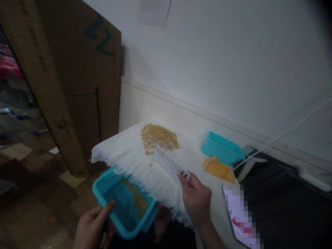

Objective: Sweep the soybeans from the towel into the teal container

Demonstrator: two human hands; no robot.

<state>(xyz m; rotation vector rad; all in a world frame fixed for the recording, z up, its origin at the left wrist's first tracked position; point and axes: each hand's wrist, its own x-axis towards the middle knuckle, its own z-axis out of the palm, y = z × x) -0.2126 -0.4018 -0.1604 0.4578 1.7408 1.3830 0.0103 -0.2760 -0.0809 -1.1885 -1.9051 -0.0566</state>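
My left hand [94, 223] grips the near rim of a teal plastic bin [124, 232], thumb over the edge. It is held tilted just below the table's fringed edge, with some soybeans [140, 202] along its far side. In my right hand [195, 195] is a white slotted plastic strip [169, 164], pinched at its near end. Its far end reaches the near edge of a spread heap of soybeans [160, 135]. The heap lies on a white fringed cloth [133, 148], with a few loose beans beside the strip.
A second teal bin [223, 147] and a yellow cloth [219, 169] are on the right of the table. A phone [237, 214] lies nearer, beside a black surface [287, 204]. A white cable [287, 131] crosses there. A large cardboard box [85, 69] stands at left.
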